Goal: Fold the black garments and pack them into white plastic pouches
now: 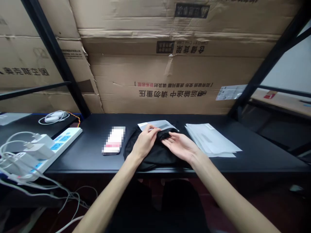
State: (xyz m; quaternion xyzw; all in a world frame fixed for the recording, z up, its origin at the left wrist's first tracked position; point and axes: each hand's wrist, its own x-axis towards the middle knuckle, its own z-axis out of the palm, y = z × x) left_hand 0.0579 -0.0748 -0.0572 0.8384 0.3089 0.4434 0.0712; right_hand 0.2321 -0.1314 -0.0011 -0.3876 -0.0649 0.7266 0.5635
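Observation:
A black folded garment lies on the black table in front of me. A clear plastic bag lies at its far edge. My left hand rests on the garment, fingers pinched at the edge where the cloth meets the bag. My right hand lies beside it on the cloth, palm turned up and inward, fingers curled lightly against the garment's far fold.
A phone lies left of the garment. A stack of clear bags sits at the right. A white power strip with chargers and cables fills the left. Cardboard boxes and black shelf posts stand behind.

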